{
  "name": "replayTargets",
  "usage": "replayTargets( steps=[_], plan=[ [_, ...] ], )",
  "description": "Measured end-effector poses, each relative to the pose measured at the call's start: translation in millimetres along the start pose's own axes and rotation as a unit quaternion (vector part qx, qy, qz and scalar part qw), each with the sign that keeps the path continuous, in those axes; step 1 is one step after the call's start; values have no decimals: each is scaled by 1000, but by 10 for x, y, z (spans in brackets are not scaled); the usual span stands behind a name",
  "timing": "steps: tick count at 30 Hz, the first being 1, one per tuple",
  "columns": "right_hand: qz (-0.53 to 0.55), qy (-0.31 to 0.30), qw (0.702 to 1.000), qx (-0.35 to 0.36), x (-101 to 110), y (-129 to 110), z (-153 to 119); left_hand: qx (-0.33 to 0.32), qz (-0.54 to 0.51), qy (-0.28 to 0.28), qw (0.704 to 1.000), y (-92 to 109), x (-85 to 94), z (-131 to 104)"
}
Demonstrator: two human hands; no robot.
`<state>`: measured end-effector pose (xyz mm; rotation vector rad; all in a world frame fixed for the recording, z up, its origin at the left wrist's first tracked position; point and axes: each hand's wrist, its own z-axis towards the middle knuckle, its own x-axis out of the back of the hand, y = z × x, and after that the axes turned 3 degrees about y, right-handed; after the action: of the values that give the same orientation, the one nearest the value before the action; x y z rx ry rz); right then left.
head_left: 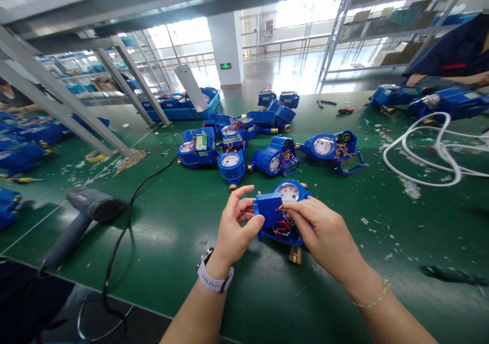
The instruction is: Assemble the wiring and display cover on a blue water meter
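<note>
A blue water meter (288, 190) with a round white dial sits on the green bench in front of me, its brass pipe end toward me. My left hand (237, 227) has thumb and fingers around the edge of the meter's blue box cover (268, 207), which is tilted up. Red and other coloured wires (281, 227) spill out of the opened housing below. Thumb and forefinger of my right hand (324, 224) pinch at thin wires beside the cover; their tips partly hide what they hold.
Several blue meters (231, 164) with exposed wiring stand just beyond. A heat gun (89, 209) and its black cable lie left, near metal frame posts (128, 74). White tubing (446, 165) coils at right, near a co-worker's arm (451, 81). A dark tool (453, 274) lies lower right.
</note>
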<state>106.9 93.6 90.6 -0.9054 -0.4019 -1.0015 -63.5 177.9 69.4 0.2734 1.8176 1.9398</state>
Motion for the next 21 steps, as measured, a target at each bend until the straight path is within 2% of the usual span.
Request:
replayTargets(
  steps=[4, 7, 11, 14, 17, 21],
  plan=[
    [32, -10, 999, -28, 67, 31, -76, 45, -64, -22, 997, -45, -9, 40],
    [46, 13, 998, -36, 129, 82, -165, 59, -90, -27, 994, -82, -22, 54],
    [36, 44, 997, -47, 217, 155, -320, 54, -118, -15, 991, -103, -64, 42],
    [28, 50, 997, -51, 253, 180, -432, 34, -134, -26, 990, -100, -122, 19],
    [-1, 33, 998, -53, 256, 157, -484, 16, -140, -37, 989, -98, -186, -8],
    [-54, -6, 996, -77, 238, 66, -449, 26, -142, -39, 989, -112, -272, -66]
  ],
)
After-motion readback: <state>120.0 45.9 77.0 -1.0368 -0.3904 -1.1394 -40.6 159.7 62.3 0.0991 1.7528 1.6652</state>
